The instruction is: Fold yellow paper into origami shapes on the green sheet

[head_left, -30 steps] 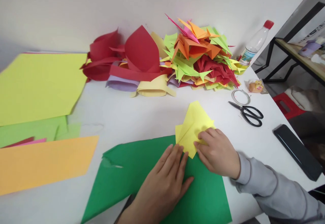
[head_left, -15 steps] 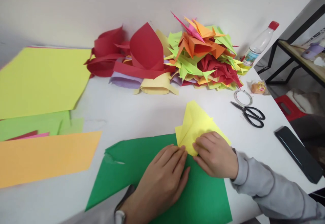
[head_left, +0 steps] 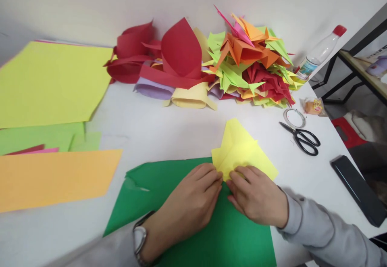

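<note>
The left hand (head_left: 196,194) and the right hand (head_left: 256,196) meet at the folded yellow paper (head_left: 238,150), each with its fingers grasping the lower edge, the fingertips drawn close together with a small gap between the two hands. The yellow paper lies in front of the person, its lower left part over the top edge of a dark green sheet (head_left: 178,190) and the rest on the white counter (head_left: 169,134). A watch (head_left: 139,236) sits on the left wrist, just beyond a grey sleeve (head_left: 99,253). To the right of the paper are black-handled scissors (head_left: 295,131), points toward the upper left, with a roll of tape (head_left: 285,117) just above them, a wrapped snack (head_left: 313,106) beside the roll and a long black case (head_left: 358,188) nearer the counter's right edge. Along the wall stand large red paper shapes (head_left: 181,51), a heap of many-coloured folded paper (head_left: 250,65) and a tilted-looking bottle (head_left: 311,59) with a red cap. On the left, a large yellow-green sheet (head_left: 54,81) overlaps light green pieces (head_left: 36,138), and an orange strip (head_left: 57,178) lies nearer the person.
</note>
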`<state>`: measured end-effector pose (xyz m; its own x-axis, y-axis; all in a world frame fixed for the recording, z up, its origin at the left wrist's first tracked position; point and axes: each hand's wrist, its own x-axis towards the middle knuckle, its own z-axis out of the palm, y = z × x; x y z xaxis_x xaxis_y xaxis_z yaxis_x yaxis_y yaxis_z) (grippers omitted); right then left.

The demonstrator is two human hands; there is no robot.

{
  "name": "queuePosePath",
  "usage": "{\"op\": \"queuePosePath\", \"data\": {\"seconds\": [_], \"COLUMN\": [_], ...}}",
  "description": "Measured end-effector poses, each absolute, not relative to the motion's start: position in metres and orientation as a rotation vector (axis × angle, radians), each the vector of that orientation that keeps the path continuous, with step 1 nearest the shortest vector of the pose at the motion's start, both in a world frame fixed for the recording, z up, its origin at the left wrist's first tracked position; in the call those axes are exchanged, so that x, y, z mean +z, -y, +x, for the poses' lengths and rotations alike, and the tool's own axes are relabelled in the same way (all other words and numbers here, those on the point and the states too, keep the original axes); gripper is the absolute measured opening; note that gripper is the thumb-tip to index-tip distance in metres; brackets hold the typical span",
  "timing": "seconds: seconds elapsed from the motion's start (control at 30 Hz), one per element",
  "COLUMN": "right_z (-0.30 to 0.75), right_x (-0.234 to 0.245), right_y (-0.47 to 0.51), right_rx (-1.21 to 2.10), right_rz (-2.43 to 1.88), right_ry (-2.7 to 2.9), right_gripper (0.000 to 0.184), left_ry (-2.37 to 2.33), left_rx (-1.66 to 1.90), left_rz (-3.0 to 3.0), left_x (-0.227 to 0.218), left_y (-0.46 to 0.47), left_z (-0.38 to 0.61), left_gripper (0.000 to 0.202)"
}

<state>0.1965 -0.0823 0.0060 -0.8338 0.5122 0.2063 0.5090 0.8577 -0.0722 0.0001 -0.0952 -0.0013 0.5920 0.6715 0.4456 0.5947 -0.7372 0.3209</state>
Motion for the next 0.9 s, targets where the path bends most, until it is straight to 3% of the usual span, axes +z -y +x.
{"op": "queuePosePath", "data": {"seconds": [0.43, 0.73, 0.9], "right_z": [0.203, 0.204, 0.21], "right_x": [0.013, 0.015, 0.009], "right_y": [0.084, 0.083, 0.079], "right_rx": [0.187, 0.133, 0.105], "right_rz": [-0.815, -0.778, -0.682], "right_ry": [2.735, 2.733, 2.676], "right_gripper": [0.016, 0.017, 0.018], "left_ry": [-1.072, -1.096, -1.118], "left_rx": [0.752, 0.698, 0.893], "left_rz": [2.799, 2.806, 2.73], "left_x": [-0.006, -0.005, -0.001], "left_y": [0.095, 0.094, 0.089], "left_z": [-0.006, -0.009, -0.013], "left_gripper": [0.024, 0.022, 0.019]}}
